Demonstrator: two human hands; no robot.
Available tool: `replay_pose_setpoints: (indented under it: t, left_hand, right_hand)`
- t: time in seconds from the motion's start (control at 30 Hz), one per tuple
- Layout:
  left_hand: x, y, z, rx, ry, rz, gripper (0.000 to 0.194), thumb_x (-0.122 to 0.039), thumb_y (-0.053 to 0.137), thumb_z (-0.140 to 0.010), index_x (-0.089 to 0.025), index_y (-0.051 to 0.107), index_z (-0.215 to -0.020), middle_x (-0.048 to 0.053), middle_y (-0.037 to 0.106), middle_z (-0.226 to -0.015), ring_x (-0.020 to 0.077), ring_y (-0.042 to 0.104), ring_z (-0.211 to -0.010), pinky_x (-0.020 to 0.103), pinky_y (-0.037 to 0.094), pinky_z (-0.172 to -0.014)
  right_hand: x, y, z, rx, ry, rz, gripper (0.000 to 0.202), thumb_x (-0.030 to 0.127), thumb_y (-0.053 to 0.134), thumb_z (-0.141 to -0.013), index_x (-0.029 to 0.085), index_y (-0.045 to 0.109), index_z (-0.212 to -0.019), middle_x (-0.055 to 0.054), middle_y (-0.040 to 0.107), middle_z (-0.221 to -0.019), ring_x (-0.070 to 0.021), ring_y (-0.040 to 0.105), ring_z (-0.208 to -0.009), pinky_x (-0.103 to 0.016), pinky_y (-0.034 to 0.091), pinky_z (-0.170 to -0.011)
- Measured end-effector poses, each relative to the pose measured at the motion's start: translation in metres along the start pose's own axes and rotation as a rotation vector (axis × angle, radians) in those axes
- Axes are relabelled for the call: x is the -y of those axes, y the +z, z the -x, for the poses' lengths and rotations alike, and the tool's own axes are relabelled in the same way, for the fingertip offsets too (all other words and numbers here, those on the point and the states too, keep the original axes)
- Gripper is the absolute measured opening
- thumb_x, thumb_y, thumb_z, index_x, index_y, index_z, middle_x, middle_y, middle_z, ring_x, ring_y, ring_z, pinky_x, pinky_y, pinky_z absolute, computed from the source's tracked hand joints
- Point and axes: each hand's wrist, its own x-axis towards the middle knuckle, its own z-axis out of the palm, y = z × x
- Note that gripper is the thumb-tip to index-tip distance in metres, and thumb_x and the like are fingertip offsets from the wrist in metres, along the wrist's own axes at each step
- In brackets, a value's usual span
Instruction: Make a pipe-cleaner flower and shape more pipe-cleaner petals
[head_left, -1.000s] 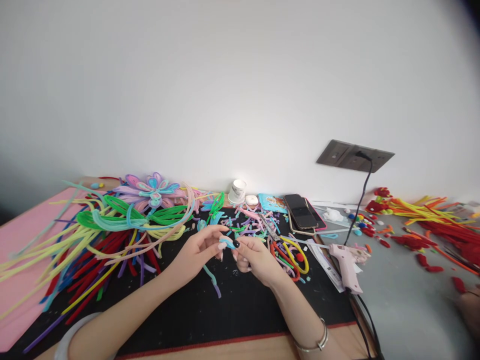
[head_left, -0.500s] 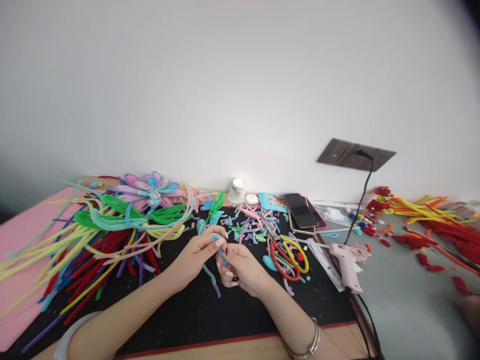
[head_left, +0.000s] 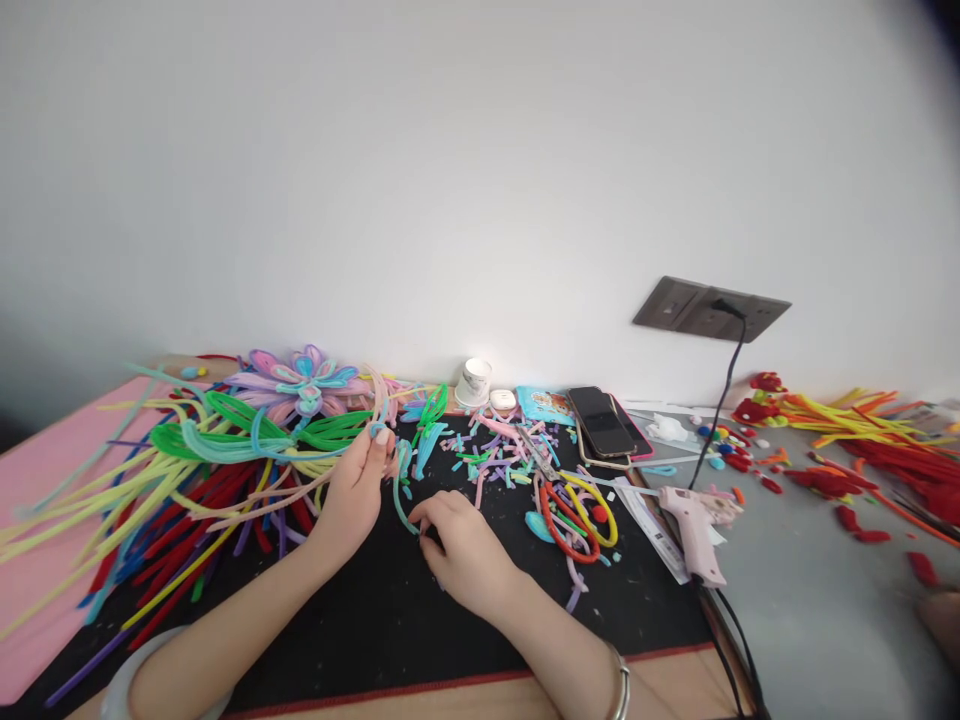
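Note:
My left hand is closed in a pinch on a small curled piece of blue pipe cleaner, held up in front of the green loops. A thin teal pipe cleaner curves down over the black mat to my right hand. Thumb and forefinger of that hand close at its lower end, the fingertips partly hidden. Whether this strand joins the blue curl is hidden behind the left fingers. Left of my hands lies a bundle of green pipe-cleaner loops. Behind it sits a pastel pipe-cleaner flower.
Scissors with orange and yellow handles lie among short pipe-cleaner offcuts. Farther right are a phone and a pink glue gun with its cord. A paper cup stands by the wall. Another person's hand shows at the right edge.
My hands have come apart. The left moved up and leftward with the blue curl; the right moved slightly down, drawing out along the teal strand.

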Motion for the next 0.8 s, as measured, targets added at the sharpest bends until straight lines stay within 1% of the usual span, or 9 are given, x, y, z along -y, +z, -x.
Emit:
replay_pose_setpoints:
  t: [0.07,0.17,0.27,0.4,0.47,0.53,0.67,0.73,0.8]
  left_hand:
    - [0.002,0.000,-0.002,0.008,-0.027,0.036,0.033,-0.047,0.043,-0.088,-0.020,0.040,-0.070,-0.006,0.031,-0.060,0.0085,0.032,-0.051,0.021,0.031,-0.049]
    - [0.001,0.000,-0.004,0.014,-0.081,0.108,0.032,-0.048,0.046,-0.086,-0.020,0.041,-0.073,-0.007,0.025,-0.059,0.0074,0.027,-0.048,0.020,0.027,-0.045]
    - [0.000,0.001,-0.004,0.021,-0.118,0.149,0.030,-0.048,0.047,-0.085,-0.020,0.045,-0.078,-0.008,0.024,-0.057,0.0065,0.024,-0.047,0.018,0.025,-0.043]
    - [0.000,0.003,-0.003,0.040,-0.153,0.175,0.026,-0.045,0.049,-0.085,-0.021,0.050,-0.094,-0.009,0.023,-0.057,0.0065,0.024,-0.047,0.016,0.026,-0.044]
    - [-0.001,0.004,-0.002,0.043,-0.174,0.204,0.027,-0.045,0.052,-0.083,-0.021,0.051,-0.096,-0.009,0.022,-0.057,0.0065,0.024,-0.046,0.016,0.026,-0.043]
    - [-0.001,0.005,-0.001,0.072,-0.206,0.227,0.027,-0.045,0.053,-0.082,-0.020,0.051,-0.092,-0.010,0.023,-0.057,0.0059,0.023,-0.045,0.016,0.026,-0.043]
    - [0.001,0.006,0.002,0.150,-0.318,0.230,0.029,-0.047,0.056,-0.080,-0.018,0.049,-0.082,-0.011,0.021,-0.053,0.0042,0.021,-0.042,0.015,0.023,-0.041]
    - [0.002,0.007,0.003,0.159,-0.356,0.215,0.032,-0.048,0.056,-0.079,-0.018,0.048,-0.077,-0.011,0.019,-0.052,0.0034,0.020,-0.041,0.015,0.021,-0.039]
    - [0.003,0.008,0.004,0.176,-0.376,0.212,0.034,-0.050,0.054,-0.080,-0.018,0.045,-0.072,-0.012,0.019,-0.052,0.0029,0.019,-0.040,0.015,0.019,-0.039]
  right_hand:
    - [-0.003,0.001,0.000,-0.021,-0.006,-0.023,0.031,-0.003,0.047,-0.072,0.018,0.059,-0.091,-0.004,0.056,-0.085,-0.0158,0.052,-0.082,-0.028,0.043,-0.077]
    - [-0.008,-0.001,-0.001,-0.093,0.012,-0.123,0.031,-0.002,0.045,-0.073,0.018,0.061,-0.091,-0.004,0.055,-0.084,-0.0141,0.054,-0.078,-0.025,0.045,-0.073]
    - [-0.012,-0.008,-0.001,-0.210,0.058,-0.246,0.032,-0.002,0.044,-0.073,0.019,0.062,-0.091,-0.003,0.056,-0.083,-0.0134,0.056,-0.075,-0.024,0.046,-0.070]
    - [-0.012,-0.021,0.000,-0.400,0.091,-0.354,0.030,0.003,0.046,-0.076,0.021,0.063,-0.092,-0.004,0.057,-0.086,-0.0146,0.057,-0.077,-0.025,0.046,-0.066]
    - [-0.011,-0.025,0.000,-0.452,0.087,-0.384,0.027,0.006,0.047,-0.078,0.022,0.063,-0.092,-0.004,0.058,-0.087,-0.0152,0.057,-0.077,-0.026,0.046,-0.066]
    - [-0.009,-0.027,0.000,-0.444,0.068,-0.399,0.025,0.007,0.048,-0.078,0.023,0.064,-0.091,-0.004,0.059,-0.087,-0.0156,0.057,-0.077,-0.027,0.045,-0.067]
    - [-0.005,-0.024,0.000,-0.364,0.028,-0.415,0.021,0.009,0.053,-0.077,0.023,0.066,-0.085,-0.003,0.062,-0.086,-0.0164,0.058,-0.079,-0.029,0.046,-0.070]
    - [-0.004,-0.023,-0.001,-0.347,0.054,-0.510,0.022,0.008,0.056,-0.073,0.023,0.067,-0.085,-0.003,0.062,-0.086,-0.0161,0.058,-0.079,-0.029,0.047,-0.071]
    - [-0.004,-0.022,-0.002,-0.344,0.101,-0.680,0.022,0.007,0.060,-0.070,0.023,0.067,-0.083,-0.002,0.063,-0.085,-0.0157,0.058,-0.078,-0.028,0.047,-0.071]
